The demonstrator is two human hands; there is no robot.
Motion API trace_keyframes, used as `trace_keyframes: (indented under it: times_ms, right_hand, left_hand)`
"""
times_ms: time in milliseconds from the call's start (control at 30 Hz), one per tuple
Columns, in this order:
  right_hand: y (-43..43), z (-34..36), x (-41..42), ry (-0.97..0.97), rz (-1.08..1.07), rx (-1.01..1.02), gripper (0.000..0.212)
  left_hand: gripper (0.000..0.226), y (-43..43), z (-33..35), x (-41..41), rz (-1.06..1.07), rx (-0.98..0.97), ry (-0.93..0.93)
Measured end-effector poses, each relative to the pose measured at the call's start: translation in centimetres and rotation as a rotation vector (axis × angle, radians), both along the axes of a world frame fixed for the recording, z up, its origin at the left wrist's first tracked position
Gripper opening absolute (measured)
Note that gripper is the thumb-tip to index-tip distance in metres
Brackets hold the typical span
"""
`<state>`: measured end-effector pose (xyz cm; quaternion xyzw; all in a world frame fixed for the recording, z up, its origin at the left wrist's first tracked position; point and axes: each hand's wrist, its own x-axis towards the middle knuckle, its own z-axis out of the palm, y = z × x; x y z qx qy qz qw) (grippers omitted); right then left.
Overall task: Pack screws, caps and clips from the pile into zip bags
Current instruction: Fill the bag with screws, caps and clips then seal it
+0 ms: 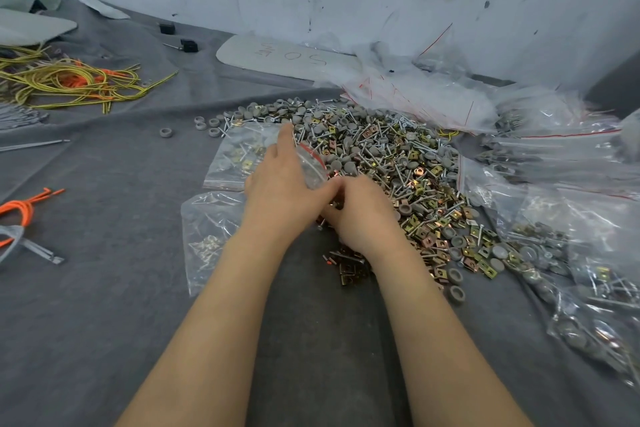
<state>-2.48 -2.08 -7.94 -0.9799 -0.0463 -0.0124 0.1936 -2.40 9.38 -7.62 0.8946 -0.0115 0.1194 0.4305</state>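
A big pile [388, 163] of silver screws, grey round caps and brass square clips lies on the grey cloth. My left hand [280, 184] holds a clear zip bag [311, 166] with a red seal strip at the pile's near left edge. My right hand [360, 211] sits beside it with curled fingers pinching small parts at the bag's mouth; what it pinches is hidden. A filled bag [235, 159] lies flat behind my left hand. Another bag [204, 236], holding a few screws, lies under my left forearm.
Several filled bags [571, 253] are heaped at the right, empty bags [415, 90] at the back by the wall. Yellow and orange cords [69, 80] lie at the left, with an orange cord [24, 208] nearer. A grey panel [287, 59] rests at the back.
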Motion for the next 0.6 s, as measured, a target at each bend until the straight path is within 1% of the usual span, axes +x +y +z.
trace_keyframes:
  times_ms: [167,233,300,367,433,500,533,600]
  right_hand:
    - [0.0,0.1,-0.2,0.042,0.014,0.027,0.021]
    - [0.0,-0.1,-0.2,0.037,0.032,0.045,0.022]
    - [-0.2,-0.3,0.0,-0.004,0.027,0.102,0.017]
    - [-0.7,-0.2,0.3,-0.084,-0.047,0.275,0.01]
    - [-1.4,0.1,0.5,-0.181,-0.142,0.53,0.01]
    - [-1.8,0.5,0.5,-0.239,-0.171,0.791,0.012]
    - [-1.8,0.6,0.5,-0.222,-0.154,0.895,0.01]
    - [-1.3,0.8,0.3,-0.121,-0.052,0.993,0.003]
  left_hand:
    - [0.104,0.0,-0.1,0.0,0.001,0.007,0.002]
    - [0.103,0.0,-0.1,0.0,-0.002,0.001,-0.001]
    - [0.103,0.0,-0.1,0.0,-0.002,0.005,-0.002]
    - [0.104,0.0,-0.1,0.0,-0.005,0.026,0.0]
    - [0.105,-0.1,-0.1,-0.1,-0.025,0.048,0.004]
    - [0.104,-0.3,-0.1,-0.2,-0.066,0.08,0.01]
    - [0.104,-0.3,0.0,-0.2,-0.089,0.095,0.014]
    - [0.103,-0.4,0.0,-0.3,-0.12,0.098,0.024]
